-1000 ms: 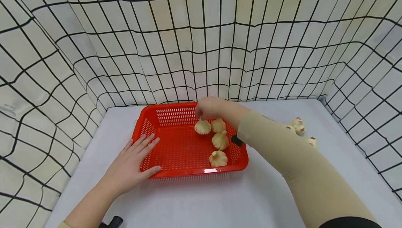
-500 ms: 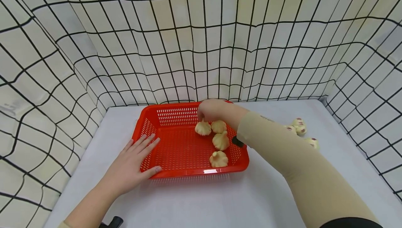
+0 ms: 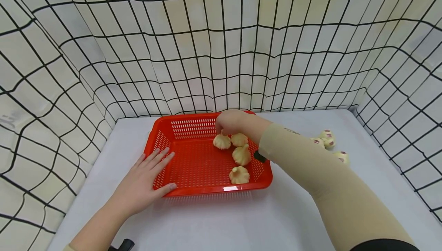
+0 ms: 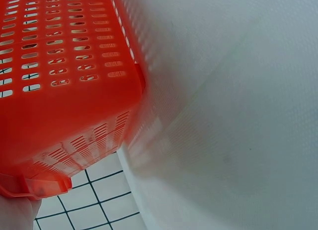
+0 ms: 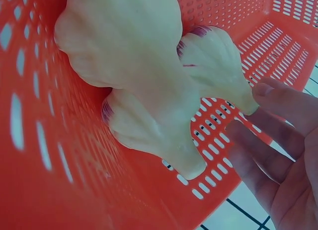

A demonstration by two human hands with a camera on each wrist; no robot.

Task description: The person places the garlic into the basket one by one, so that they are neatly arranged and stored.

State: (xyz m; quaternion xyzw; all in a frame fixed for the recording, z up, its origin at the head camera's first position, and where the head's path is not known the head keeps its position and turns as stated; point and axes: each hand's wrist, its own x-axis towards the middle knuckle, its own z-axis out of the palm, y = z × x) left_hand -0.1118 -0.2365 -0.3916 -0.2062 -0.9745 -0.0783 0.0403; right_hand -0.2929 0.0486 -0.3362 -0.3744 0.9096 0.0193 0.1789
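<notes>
Inside the red basket point(image 3: 197, 162), several garlic bulbs sit along the right side. My right hand point(image 3: 231, 122) reaches over the basket's right part and pinches the stem of the leftmost garlic bulb point(image 3: 222, 142). In the right wrist view, thumb and fingertips meet that bulb's stem end, with its purple-streaked body point(image 5: 213, 63) on the basket floor. Two other bulbs lie close by: a large near bulb point(image 5: 124, 36) and a lower bulb point(image 5: 149, 130). My left hand point(image 3: 145, 182) rests spread on the basket's left rim, fingers straight, thumb at the front edge.
On the white table point(image 3: 221, 224), right of the basket, lie more garlic bulbs point(image 3: 328, 139), partly hidden behind my right sleeve point(image 3: 321, 174). A black net point(image 3: 224, 55) over white walls encloses the back and both sides.
Almost nothing differs. My right hand stays at the leftmost garlic bulb, dipping very slightly since one second ago. The left hand and basket keep their place.
</notes>
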